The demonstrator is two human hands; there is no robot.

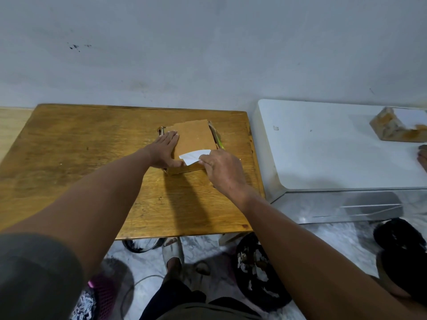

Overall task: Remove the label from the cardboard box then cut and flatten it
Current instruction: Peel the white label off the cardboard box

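Cardboard box (pixel 195 139) lies low, apparently collapsed, mid wooden table (pixel 80 146). Left hand (pixel 164 151) presses flat, fingers straight, on its left edge. Right hand (pixel 221 169) pinches the white label (pixel 193 157) at the box's near right corner; free end points left, so peeling runs rightward, toward the person.

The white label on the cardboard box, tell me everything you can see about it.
The white label is a small, plain piece that looks like paper, with no print visible on the side that shows. It sits at the near edge of the brown cardboard box, partly lifted and curling. The right hand pinches its right end, while the left hand presses flat on the box beside it. Whether its left part is stuck down cannot be told.
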